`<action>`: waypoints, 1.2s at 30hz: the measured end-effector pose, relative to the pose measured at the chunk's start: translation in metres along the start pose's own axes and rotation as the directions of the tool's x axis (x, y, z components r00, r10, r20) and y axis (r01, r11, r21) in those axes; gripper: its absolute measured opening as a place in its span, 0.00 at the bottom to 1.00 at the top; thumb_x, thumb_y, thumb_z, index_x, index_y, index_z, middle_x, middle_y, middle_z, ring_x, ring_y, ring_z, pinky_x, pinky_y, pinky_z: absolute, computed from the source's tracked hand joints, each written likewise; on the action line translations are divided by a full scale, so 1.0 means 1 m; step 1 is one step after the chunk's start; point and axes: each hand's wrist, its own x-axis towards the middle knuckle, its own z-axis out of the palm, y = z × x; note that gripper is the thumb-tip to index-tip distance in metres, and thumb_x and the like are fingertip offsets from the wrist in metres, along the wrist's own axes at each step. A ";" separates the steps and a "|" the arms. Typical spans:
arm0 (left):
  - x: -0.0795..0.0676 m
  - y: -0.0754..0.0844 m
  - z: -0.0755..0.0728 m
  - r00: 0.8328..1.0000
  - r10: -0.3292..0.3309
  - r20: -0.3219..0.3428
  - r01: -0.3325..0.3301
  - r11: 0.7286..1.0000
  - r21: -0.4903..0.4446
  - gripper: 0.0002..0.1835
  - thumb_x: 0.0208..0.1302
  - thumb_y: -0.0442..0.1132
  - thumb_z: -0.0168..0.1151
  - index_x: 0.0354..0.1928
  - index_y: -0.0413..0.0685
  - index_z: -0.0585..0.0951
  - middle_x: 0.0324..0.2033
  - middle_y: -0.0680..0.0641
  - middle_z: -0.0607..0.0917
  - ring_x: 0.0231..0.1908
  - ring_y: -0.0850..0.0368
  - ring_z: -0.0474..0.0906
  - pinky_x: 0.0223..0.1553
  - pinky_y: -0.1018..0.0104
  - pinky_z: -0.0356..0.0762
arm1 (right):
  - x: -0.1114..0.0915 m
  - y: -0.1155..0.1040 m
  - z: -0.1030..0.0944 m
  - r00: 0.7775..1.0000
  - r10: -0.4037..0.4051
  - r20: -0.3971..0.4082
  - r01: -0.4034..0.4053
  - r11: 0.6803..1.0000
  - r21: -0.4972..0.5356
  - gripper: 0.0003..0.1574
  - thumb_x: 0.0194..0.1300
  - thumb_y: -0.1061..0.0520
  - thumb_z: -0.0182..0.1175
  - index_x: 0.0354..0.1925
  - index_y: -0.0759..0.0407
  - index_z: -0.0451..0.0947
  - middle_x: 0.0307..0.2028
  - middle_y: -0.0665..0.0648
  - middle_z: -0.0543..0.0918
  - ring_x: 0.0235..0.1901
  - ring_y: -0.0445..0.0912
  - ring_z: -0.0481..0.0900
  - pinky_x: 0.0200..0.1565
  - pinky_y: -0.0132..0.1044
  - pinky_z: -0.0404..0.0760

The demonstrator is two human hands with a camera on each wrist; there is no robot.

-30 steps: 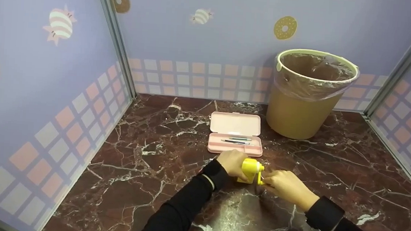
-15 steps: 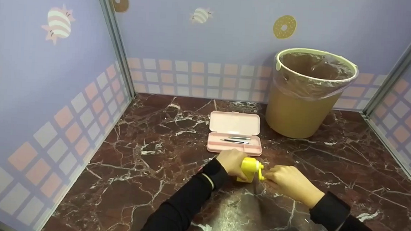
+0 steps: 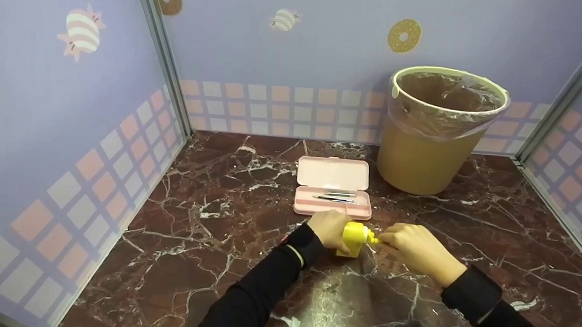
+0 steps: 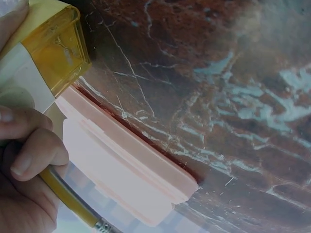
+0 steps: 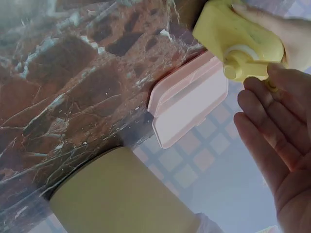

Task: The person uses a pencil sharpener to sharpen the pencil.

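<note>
A yellow hand-crank pencil sharpener (image 3: 354, 232) stands on the table, gripped by my left hand (image 3: 327, 230). In the left wrist view its see-through drawer (image 4: 60, 53) has dark bits inside. A yellow pencil (image 4: 68, 196) with a metal ferrule sticks out from the curled fingers of the same hand. My right hand (image 3: 417, 248) pinches the knob of the crank (image 5: 255, 69) between thumb and index finger; its other fingers are spread looser. The crank arm points toward the right hand in the head view.
Behind the sharpener lies an opened pink pencil case (image 3: 333, 173), with several thin pencils or pens (image 3: 337, 199) inside. A tan bin (image 3: 417, 161) with a plastic liner stands at the back right. Patterned panels (image 3: 298, 47) wall in the marbled table (image 3: 203, 269).
My right hand has moved up and away from me, swinging the crank from pointing down toward level. The left hand and sharpener stay in place.
</note>
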 end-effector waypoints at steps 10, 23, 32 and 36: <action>0.000 -0.001 0.000 1.000 0.006 -0.005 -0.006 1.000 -0.020 0.26 0.39 0.53 0.84 0.38 0.49 0.84 0.34 0.50 0.89 0.31 0.56 0.81 0.30 0.63 0.76 | 0.007 0.005 -0.004 0.999 0.039 0.005 -0.039 0.999 0.033 0.03 0.59 0.56 0.72 0.32 0.54 0.87 0.26 0.50 0.86 0.24 0.44 0.82 0.28 0.41 0.81; -0.002 -0.002 0.002 1.000 0.021 0.017 -0.021 1.000 0.015 0.26 0.41 0.52 0.83 0.41 0.49 0.84 0.35 0.51 0.89 0.32 0.57 0.81 0.31 0.64 0.77 | 0.023 0.018 -0.004 0.991 0.121 0.055 -0.123 0.992 0.026 0.03 0.60 0.59 0.70 0.29 0.54 0.86 0.26 0.52 0.86 0.26 0.48 0.84 0.31 0.45 0.82; 0.001 -0.003 0.003 0.999 0.043 -0.005 -0.043 0.999 0.010 0.26 0.41 0.53 0.83 0.41 0.49 0.83 0.35 0.51 0.89 0.32 0.56 0.83 0.31 0.64 0.79 | 0.035 0.029 0.008 0.987 0.154 0.033 -0.154 0.988 0.001 0.08 0.61 0.63 0.67 0.25 0.57 0.84 0.27 0.54 0.88 0.27 0.51 0.85 0.31 0.48 0.82; 0.002 -0.003 0.003 0.999 0.053 -0.009 -0.053 0.999 0.004 0.26 0.40 0.53 0.83 0.40 0.49 0.83 0.34 0.50 0.89 0.32 0.56 0.82 0.30 0.64 0.77 | 0.036 0.034 0.017 0.988 0.151 0.016 -0.151 0.988 -0.020 0.10 0.60 0.64 0.67 0.22 0.57 0.82 0.24 0.54 0.86 0.24 0.51 0.82 0.29 0.47 0.81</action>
